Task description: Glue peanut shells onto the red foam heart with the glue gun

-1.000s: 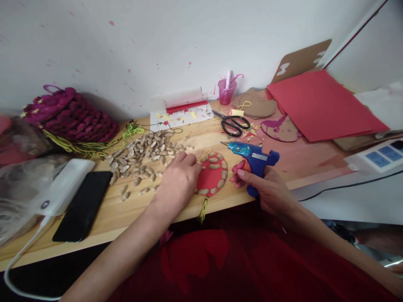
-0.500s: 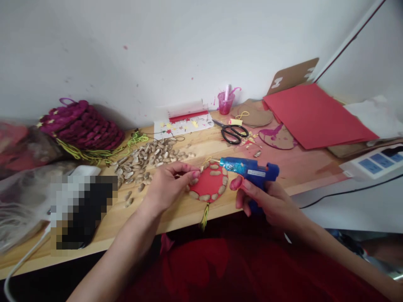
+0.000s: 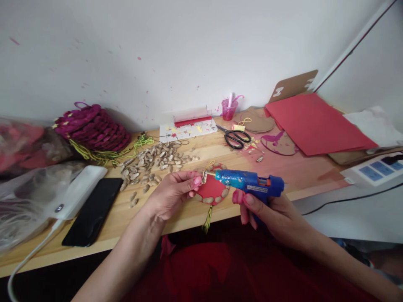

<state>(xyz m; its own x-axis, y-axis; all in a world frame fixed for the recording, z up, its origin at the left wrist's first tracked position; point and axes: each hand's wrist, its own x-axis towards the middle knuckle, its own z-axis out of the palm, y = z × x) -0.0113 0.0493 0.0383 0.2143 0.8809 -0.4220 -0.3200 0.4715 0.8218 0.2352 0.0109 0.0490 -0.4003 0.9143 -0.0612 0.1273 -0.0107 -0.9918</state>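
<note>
My left hand (image 3: 174,192) pinches a small peanut shell (image 3: 203,178) between thumb and fingertips, just above a red round disc (image 3: 212,189) ringed with shells. The disc lies at the front edge of the wooden table (image 3: 176,218), a yellow tassel hanging from it. My right hand (image 3: 272,209) grips a blue glue gun (image 3: 252,183), its nozzle pointing left and touching the held shell. A pile of loose peanut shells (image 3: 154,161) lies to the left of the disc.
Black scissors (image 3: 236,137), a pink cup (image 3: 228,108), red paper sheets (image 3: 311,125) and cardboard pieces sit at the back right. A black phone (image 3: 92,212) and white power bank (image 3: 78,191) lie left. A purple woven piece (image 3: 92,128) rests by the wall. A power strip (image 3: 374,167) is far right.
My left hand rose off the disc holding a shell. The glue gun swung left until its nozzle met the shell. The camera tilted slightly upward.
</note>
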